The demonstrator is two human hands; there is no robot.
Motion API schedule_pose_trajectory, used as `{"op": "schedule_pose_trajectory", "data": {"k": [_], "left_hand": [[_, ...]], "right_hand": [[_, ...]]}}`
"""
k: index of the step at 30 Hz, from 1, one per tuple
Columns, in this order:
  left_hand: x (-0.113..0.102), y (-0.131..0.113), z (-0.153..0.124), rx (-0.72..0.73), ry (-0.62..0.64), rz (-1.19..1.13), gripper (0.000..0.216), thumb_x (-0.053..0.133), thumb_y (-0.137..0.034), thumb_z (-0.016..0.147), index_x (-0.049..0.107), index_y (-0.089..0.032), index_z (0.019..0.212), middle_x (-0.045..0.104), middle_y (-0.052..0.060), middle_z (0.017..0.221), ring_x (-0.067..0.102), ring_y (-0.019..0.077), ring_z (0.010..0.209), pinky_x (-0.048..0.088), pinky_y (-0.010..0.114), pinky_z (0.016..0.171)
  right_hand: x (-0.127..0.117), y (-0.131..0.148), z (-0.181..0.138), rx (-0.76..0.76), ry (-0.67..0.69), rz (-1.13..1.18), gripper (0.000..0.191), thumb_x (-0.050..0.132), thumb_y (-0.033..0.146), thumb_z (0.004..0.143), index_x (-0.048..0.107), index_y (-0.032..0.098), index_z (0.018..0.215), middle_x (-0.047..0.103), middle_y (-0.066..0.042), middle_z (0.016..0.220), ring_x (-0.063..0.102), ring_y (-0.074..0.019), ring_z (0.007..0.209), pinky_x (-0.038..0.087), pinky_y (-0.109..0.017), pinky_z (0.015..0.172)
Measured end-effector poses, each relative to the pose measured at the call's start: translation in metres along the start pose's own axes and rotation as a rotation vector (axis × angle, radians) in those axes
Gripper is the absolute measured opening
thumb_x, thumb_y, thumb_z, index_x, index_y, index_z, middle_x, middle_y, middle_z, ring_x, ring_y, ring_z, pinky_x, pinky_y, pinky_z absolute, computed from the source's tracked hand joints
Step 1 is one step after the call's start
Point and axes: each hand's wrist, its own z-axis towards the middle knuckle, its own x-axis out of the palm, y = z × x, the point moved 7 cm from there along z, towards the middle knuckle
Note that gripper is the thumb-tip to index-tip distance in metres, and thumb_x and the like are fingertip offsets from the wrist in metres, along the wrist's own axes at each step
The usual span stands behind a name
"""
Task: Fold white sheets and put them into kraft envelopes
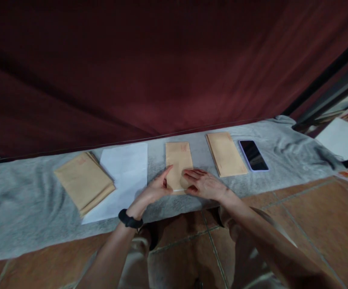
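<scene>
A brown paper envelope (pixel 178 158) with small red print lies upright in front of me on the grey cloth. A thin white strip shows near its lower edge; whether this is paper inside or part of the flap I cannot tell. My left hand (pixel 156 188) rests at the envelope's left edge, thumb and forefinger stretched apart, the other fingers partly hidden. Across the lower right part of the envelope lies my right hand (pixel 205 184), palm down, with its fingers extended over the paper.
Left, a stack of brown envelopes (pixel 85 180) partly covers white paper sheets (pixel 128 172). To the right are another envelope stack (pixel 226 154) and a phone (pixel 254 155) with a purple case. A grey cloth (pixel 32 208) lies beneath; a dark red curtain (pixel 162 80) hangs behind.
</scene>
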Motion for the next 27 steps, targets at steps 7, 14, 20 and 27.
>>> {"op": "schedule_pose_trajectory", "data": {"k": [7, 14, 20, 27], "left_hand": [[0.009, -0.001, -0.007, 0.015, -0.029, -0.133, 0.115, 0.071, -0.003, 0.059, 0.023, -0.026, 0.161, 0.075, 0.007, 0.11, 0.07, 0.0184, 0.088, 0.053, 0.025, 0.075], [0.009, -0.013, -0.007, 0.095, -0.08, -0.309, 0.11, 0.083, -0.01, 0.061, 0.033, -0.022, 0.157, 0.068, 0.011, 0.13, 0.068, 0.0222, 0.108, 0.053, 0.028, 0.088], [0.011, -0.022, -0.006, 0.177, -0.094, -0.29, 0.099, 0.086, -0.021, 0.069, 0.037, -0.02, 0.155, 0.073, 0.01, 0.119, 0.07, 0.0215, 0.101, 0.052, 0.033, 0.092], [0.013, -0.032, -0.002, 0.25, -0.124, -0.237, 0.086, 0.082, -0.025, 0.074, 0.045, -0.018, 0.151, 0.075, 0.009, 0.115, 0.069, 0.0228, 0.104, 0.05, 0.037, 0.098]], "right_hand": [[0.002, -0.004, 0.001, 0.014, -0.005, 0.027, 0.057, 0.063, 0.038, 0.093, 0.053, 0.015, 0.143, 0.05, -0.015, 0.153, 0.055, -0.0275, 0.133, 0.041, -0.044, 0.114], [0.003, -0.011, 0.001, 0.096, -0.005, 0.111, 0.057, 0.054, 0.043, 0.098, 0.049, 0.018, 0.148, 0.044, -0.011, 0.158, 0.047, -0.0245, 0.142, 0.04, -0.042, 0.116], [-0.003, -0.01, 0.002, 0.098, -0.025, 0.126, 0.053, 0.048, 0.041, 0.1, 0.05, 0.017, 0.148, 0.044, -0.012, 0.157, 0.046, -0.0237, 0.143, 0.042, -0.041, 0.116], [-0.003, -0.01, 0.003, 0.088, -0.044, 0.127, 0.051, 0.044, 0.039, 0.102, 0.05, 0.018, 0.148, 0.048, -0.011, 0.155, 0.051, -0.0234, 0.139, 0.046, -0.041, 0.113]]}}
